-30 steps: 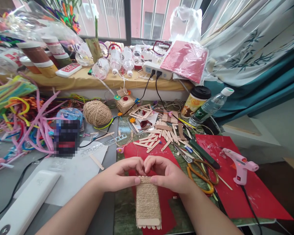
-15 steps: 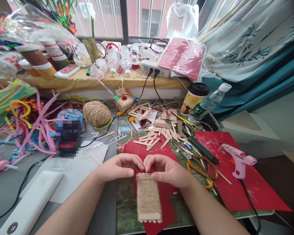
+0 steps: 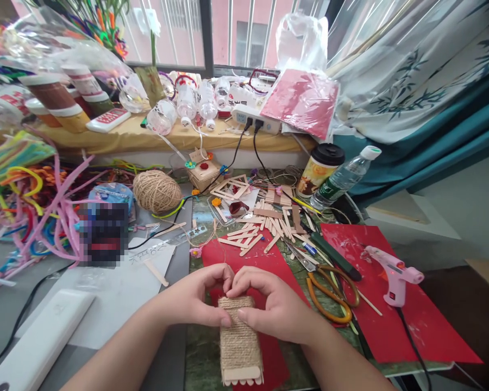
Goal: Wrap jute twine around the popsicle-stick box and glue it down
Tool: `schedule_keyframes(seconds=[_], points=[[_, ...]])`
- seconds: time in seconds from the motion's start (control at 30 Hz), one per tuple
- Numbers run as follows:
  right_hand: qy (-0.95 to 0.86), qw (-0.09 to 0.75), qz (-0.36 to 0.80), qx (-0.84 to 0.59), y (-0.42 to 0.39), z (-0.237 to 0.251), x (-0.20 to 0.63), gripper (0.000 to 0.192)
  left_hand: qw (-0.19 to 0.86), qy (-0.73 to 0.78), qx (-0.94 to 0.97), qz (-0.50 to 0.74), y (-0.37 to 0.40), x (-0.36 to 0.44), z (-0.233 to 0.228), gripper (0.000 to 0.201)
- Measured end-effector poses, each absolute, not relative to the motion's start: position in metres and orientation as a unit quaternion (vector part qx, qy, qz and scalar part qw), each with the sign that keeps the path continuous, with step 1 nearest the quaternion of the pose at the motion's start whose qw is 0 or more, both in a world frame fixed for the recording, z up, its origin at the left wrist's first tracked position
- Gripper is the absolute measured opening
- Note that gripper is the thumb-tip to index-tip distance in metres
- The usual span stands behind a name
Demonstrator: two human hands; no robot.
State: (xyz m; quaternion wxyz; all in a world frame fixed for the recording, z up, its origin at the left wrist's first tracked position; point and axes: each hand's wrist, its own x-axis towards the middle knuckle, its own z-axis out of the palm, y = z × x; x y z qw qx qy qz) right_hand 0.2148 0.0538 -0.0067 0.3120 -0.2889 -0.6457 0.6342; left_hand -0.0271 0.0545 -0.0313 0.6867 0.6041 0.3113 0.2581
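Craft sticks [image 3: 248, 239] litter the far side; scissors [image 3: 308, 263] lie beside the right hand [image 3: 279, 301]. Both thumbs [image 3: 218, 316] have moved lower along the twine-wrapped panel [image 3: 240, 342]. That hand and the left hand [image 3: 193, 296] grasp its upper end above red paper [image 3: 228, 256], long axis running away from the person, scalloped end nearest.

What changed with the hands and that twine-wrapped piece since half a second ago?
The left hand has brought its thumb, clear of the twine-wrapped piece before, over the piece's left side. The right hand has shifted its thumb from the top corner down onto the front. The scissors, glue gun and ball of twine stayed put.
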Motion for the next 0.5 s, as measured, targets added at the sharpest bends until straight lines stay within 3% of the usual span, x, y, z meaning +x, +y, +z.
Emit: schedule_keyframes(seconds=[0.2,0.33,0.5], points=[[-0.653,0.345,0.613,-0.281,0.052,-0.01,0.213,0.014,0.7,0.311,0.591,0.254,0.057,-0.026,-0.034,0.053],[-0.613,0.42,0.582,-0.331,0.054,-0.017,0.212,0.031,0.7,0.305,0.6,0.241,0.056,-0.026,-0.035,0.05],[-0.499,0.489,0.572,-0.43,0.06,-0.026,0.214,0.018,0.697,0.296,0.598,0.264,0.057,-0.028,-0.034,0.039]])
